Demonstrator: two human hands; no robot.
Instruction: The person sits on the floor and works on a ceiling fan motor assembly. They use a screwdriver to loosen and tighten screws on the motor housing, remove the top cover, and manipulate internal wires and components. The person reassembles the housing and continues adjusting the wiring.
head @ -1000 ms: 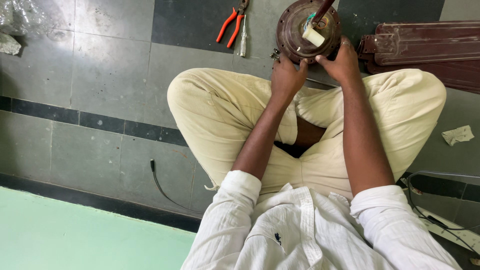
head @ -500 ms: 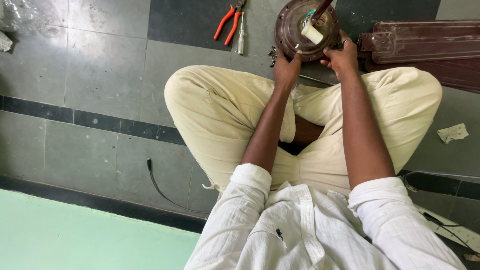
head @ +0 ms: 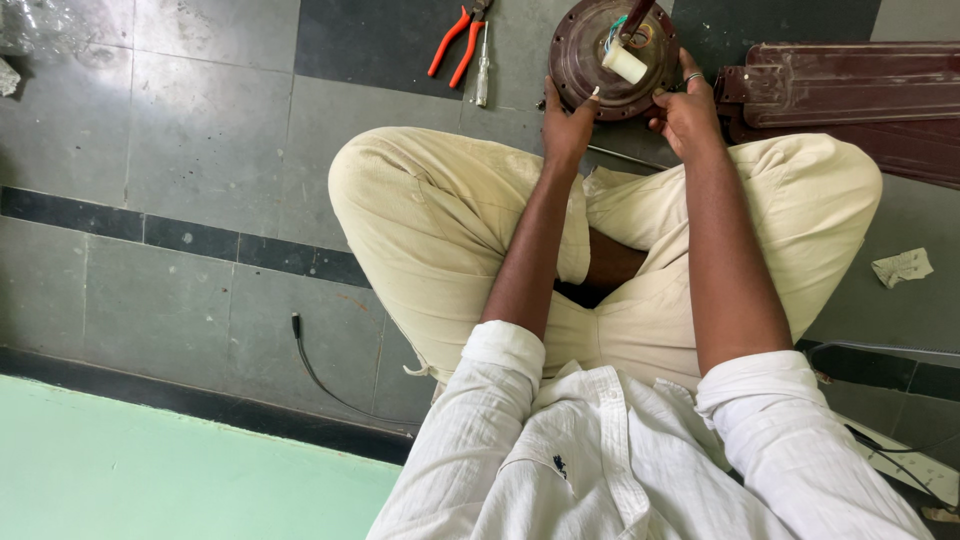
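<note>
A round brown ceiling-fan motor housing point(head: 590, 55) lies on the floor in front of my crossed legs, with a white cylinder point(head: 625, 62) and coloured wires at its centre. My left hand point(head: 568, 125) grips its near left rim. My right hand point(head: 688, 115), with a ring on one finger, holds the near right rim. Both forearms reach out over my cream trousers.
Red-handled pliers point(head: 452, 42) and a screwdriver point(head: 483, 70) lie left of the motor. Brown fan blades point(head: 850, 90) are stacked at the right. A crumpled paper point(head: 902, 266) and a black cable point(head: 320, 375) lie on the grey tiles; a green surface point(head: 150, 470) is at the lower left.
The view has drifted slightly; both hands stay on the motor's rim, shifting a little around it.
</note>
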